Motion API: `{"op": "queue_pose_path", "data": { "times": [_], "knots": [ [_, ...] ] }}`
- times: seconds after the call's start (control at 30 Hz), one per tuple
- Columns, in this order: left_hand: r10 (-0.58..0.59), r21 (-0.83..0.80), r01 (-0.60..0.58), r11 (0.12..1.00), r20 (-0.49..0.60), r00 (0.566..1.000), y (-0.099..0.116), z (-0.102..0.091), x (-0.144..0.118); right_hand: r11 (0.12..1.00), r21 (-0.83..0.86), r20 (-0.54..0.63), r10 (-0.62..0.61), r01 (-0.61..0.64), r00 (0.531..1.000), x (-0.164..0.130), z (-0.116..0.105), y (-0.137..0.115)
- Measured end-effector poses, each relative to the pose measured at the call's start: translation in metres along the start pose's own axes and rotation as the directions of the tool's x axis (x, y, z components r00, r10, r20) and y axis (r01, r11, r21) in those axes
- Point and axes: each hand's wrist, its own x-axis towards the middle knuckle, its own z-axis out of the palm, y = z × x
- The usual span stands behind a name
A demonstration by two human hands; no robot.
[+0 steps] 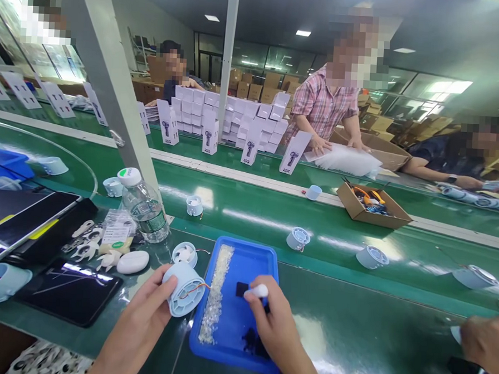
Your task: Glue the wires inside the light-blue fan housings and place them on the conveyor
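Note:
My left hand (149, 302) is closed round a light blue round fan housing (186, 291), tilted so its spoked face and thin coloured wires show. Over the blue tray (252, 248), my right hand (274, 316) pinches a small white round-ended piece (259, 291); the rest of it is hidden by the fingers. A black square (241, 289) shows just left of my right fingertips, and I cannot tell if it is joined to the white piece. Clear small bits (214, 297) lie along the tray's left side, and black bits (252, 340) near its front. Behind my left hand stands another housing (184, 253) with white fan blades inside.
A bottle (148, 212), white fan blades (88, 245) and a black phone (70, 292) are at left. Several housings (298, 238) and a carton of tools (374, 207) sit on the green belt (240, 209). Another person's hand (486, 344) is at right; co-workers stand across.

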Motion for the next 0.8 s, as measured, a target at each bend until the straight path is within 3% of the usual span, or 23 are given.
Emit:
{"op": "queue_pose_path", "data": {
  "times": [0.1, 0.17, 0.23, 0.33, 0.47, 0.63, 0.7, 0.8],
  "knots": [
    [-0.014, 0.033, 0.014, 0.999, -0.012, 1.000, 0.000, 0.001, -0.003, 0.999, 0.029, 0.010, 0.044, -0.044, 0.999, 0.005, -0.001, -0.007],
    [-0.015, 0.037, 0.016, 0.999, -0.013, 1.000, -0.002, 0.002, -0.005, 0.995, 0.095, -0.130, 0.022, -0.010, 0.991, 0.001, -0.001, -0.019],
    [-0.024, 0.023, 0.023, 0.999, 0.017, 1.000, -0.005, 0.004, -0.007, 0.983, 0.180, -0.301, 0.027, 0.029, 0.953, -0.008, 0.000, -0.034],
    [-0.046, -0.017, 0.048, 0.999, 0.067, 0.997, -0.011, 0.010, -0.009, 0.938, 0.341, -0.410, 0.090, 0.061, 0.908, -0.019, 0.003, -0.054],
    [-0.007, -0.019, 0.008, 1.000, 0.048, 0.999, -0.019, 0.019, -0.012, 0.901, 0.427, -0.467, 0.148, 0.076, 0.872, -0.023, 0.003, -0.051],
    [0.007, -0.004, -0.007, 1.000, -0.019, 1.000, -0.021, 0.017, -0.007, 0.939, 0.330, -0.353, 0.218, -0.096, 0.910, -0.022, 0.002, -0.030],
    [0.022, -0.018, -0.022, 1.000, -0.021, 1.000, -0.022, 0.016, -0.005, 0.921, 0.386, -0.384, 0.212, -0.053, 0.899, -0.022, 0.006, -0.035],
    [0.025, -0.058, -0.025, 0.998, 0.001, 1.000, -0.023, 0.019, -0.007, 0.901, 0.417, -0.452, 0.090, 0.121, 0.888, -0.021, 0.015, -0.050]
  ]
}}
